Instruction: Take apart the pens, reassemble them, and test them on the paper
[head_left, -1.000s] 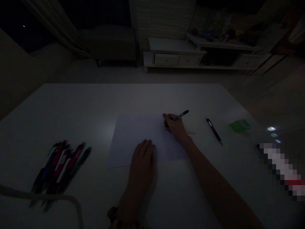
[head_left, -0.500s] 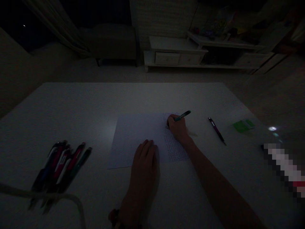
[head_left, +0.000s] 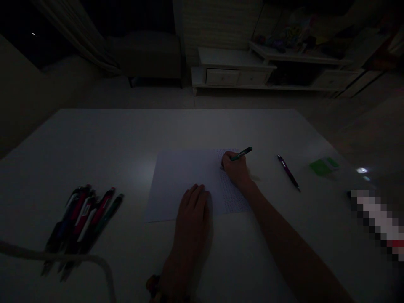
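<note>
The room is very dim. A white sheet of paper (head_left: 183, 181) lies on the white table (head_left: 126, 134), with faint lines of writing down its right side. My right hand (head_left: 235, 168) is closed on a green pen (head_left: 241, 153), its tip on the paper near the top right corner. My left hand (head_left: 192, 212) lies flat with fingers stretched out, pressing on the lower edge of the sheet.
A bunch of several pens (head_left: 82, 223) lies at the left of the table, with a pale cord (head_left: 63, 259) in front of it. A dark purple pen (head_left: 288, 172) and a green pad (head_left: 323, 165) lie to the right. A low white cabinet (head_left: 233, 75) stands beyond.
My right hand with the green pen has shifted slightly right along the top of the sheet. My left hand has stayed put on the paper.
</note>
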Demonstrator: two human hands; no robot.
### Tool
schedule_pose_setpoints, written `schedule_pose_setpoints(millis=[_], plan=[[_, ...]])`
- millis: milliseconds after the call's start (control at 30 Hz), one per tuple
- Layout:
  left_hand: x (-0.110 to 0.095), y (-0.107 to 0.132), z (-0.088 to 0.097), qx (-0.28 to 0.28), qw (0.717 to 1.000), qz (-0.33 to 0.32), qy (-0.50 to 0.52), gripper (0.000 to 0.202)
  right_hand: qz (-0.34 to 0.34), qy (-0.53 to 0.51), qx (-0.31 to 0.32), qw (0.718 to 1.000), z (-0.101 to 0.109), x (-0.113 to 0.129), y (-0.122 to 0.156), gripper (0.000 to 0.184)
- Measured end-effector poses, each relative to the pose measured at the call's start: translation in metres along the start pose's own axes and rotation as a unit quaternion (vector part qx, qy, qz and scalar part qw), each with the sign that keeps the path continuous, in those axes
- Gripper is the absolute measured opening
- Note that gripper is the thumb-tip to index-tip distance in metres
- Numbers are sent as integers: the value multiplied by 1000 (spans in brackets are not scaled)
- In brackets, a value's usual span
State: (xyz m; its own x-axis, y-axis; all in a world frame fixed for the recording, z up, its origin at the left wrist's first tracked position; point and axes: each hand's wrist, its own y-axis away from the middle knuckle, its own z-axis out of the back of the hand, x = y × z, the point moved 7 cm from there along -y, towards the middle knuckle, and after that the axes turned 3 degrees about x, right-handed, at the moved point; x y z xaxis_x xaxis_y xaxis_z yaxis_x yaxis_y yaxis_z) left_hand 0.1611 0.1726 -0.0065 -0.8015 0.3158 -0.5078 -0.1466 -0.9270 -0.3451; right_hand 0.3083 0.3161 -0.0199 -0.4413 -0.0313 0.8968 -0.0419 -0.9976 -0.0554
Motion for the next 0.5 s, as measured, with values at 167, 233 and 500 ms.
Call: schedule_pose_setpoints(millis=[167, 233, 500], plan=[[0, 1, 0, 1, 1000, 4, 2, 29, 6, -23, 0, 1000, 1, -2, -1, 21], [0, 1, -1, 5, 1000, 7, -4, 29, 14, -51, 3, 999, 0, -4, -2, 19], [3, 0, -1, -11, 1000, -5, -6, 29, -1, -110, -34, 993, 18, 7, 4, 64]])
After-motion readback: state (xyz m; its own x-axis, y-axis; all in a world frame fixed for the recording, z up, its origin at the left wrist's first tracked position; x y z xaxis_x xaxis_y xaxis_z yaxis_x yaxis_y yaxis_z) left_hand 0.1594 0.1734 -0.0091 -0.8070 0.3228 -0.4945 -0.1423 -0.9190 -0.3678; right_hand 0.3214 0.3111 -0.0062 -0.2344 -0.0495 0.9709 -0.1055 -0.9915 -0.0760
